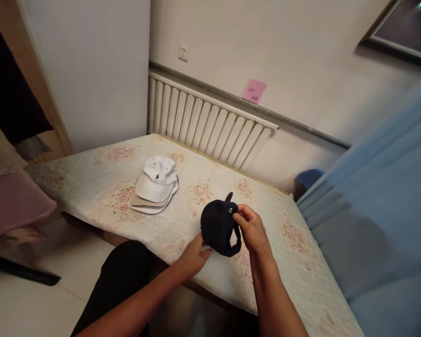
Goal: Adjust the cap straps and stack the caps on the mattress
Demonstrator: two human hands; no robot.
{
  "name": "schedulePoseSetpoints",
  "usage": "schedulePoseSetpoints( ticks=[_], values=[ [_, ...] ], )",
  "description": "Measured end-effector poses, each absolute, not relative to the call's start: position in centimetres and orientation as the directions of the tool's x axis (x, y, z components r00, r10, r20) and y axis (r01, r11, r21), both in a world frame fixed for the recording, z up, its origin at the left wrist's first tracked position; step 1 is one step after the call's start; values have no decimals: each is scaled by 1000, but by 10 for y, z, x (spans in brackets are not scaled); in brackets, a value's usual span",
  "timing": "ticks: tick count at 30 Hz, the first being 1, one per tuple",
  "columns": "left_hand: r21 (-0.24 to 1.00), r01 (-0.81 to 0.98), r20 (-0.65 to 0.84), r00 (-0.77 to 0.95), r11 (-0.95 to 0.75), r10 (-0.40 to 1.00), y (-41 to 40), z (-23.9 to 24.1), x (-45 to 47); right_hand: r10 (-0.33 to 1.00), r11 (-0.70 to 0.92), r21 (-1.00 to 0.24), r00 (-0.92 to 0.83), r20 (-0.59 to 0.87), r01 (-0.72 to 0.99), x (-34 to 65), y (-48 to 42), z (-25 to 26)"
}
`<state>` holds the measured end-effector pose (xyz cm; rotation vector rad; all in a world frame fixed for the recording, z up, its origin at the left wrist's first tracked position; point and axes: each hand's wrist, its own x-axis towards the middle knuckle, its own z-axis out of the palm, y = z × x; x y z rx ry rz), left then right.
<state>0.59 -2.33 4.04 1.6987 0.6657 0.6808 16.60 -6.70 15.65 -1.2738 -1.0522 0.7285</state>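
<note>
A black baseball cap (215,226) is held up over the near side of the floral mattress (224,180). My left hand (193,256) grips the cap's lower left edge, its fingers partly hidden behind the fabric. At the upper right, my right hand (251,225) pinches the cap near a small shiny spot. The cap's back strap loop hangs toward the right, and a bit of the brim pokes out at the top. Farther left lies a stack of caps (156,185), with a white one on top and a beige and another pale brim underneath.
Behind the mattress a white radiator (210,124) runs along the wall, with a pink note (254,91) above it. A blue curtain (382,210) hangs at the right. Pink cloth (14,206) and a dark bar (24,271) are at the left.
</note>
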Motion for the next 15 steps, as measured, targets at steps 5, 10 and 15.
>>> schedulePoseSetpoints(
  ticks=[5, 10, 15],
  values=[
    [888, 362, -126, 785, -284, 607, -27, 10, -4, 953, 10, -972, 293, 81, 236, 169, -82, 118],
    [911, 373, -136, 674, -175, 726, -29, 19, -11, 961, -84, -973, 275, -22, 216, 160, -99, 78],
    [902, 271, 152, 534, -338, 832, -26, 48, -8, 961, -54, -988, 278, -12, 143, 149, -114, 63]
  ],
)
